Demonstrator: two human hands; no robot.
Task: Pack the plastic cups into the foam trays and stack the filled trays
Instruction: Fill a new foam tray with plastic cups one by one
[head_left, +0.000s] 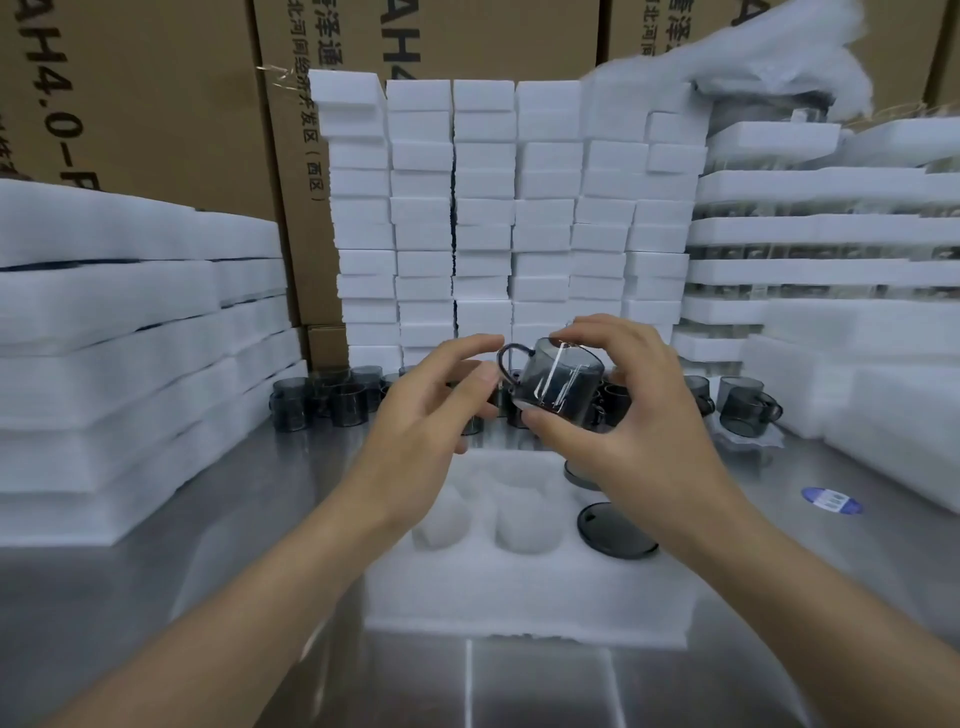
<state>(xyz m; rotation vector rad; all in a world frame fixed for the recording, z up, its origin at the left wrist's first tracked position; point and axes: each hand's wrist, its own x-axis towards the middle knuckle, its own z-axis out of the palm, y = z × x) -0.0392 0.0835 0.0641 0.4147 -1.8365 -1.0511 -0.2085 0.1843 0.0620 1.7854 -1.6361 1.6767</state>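
My right hand (628, 415) pinches a smoky grey plastic cup (558, 376) with a handle, held tilted above the far edge of a white foam tray (519, 587). My left hand (441, 400) hovers just left of the cup's handle, fingers spread and curved, holding nothing. The tray lies on the steel table in front of me with round pockets; a dark cup (618, 530) sits in a pocket on its right side. Several more grey cups (332, 397) stand in a row behind the tray.
Stacked foam sheets (130, 364) fill the left. A wall of white foam blocks (493, 208) rises behind the cups. Filled trays (810, 249) are stacked at the right, with cardboard boxes (156, 104) behind. A blue sticker (831, 500) lies on the table.
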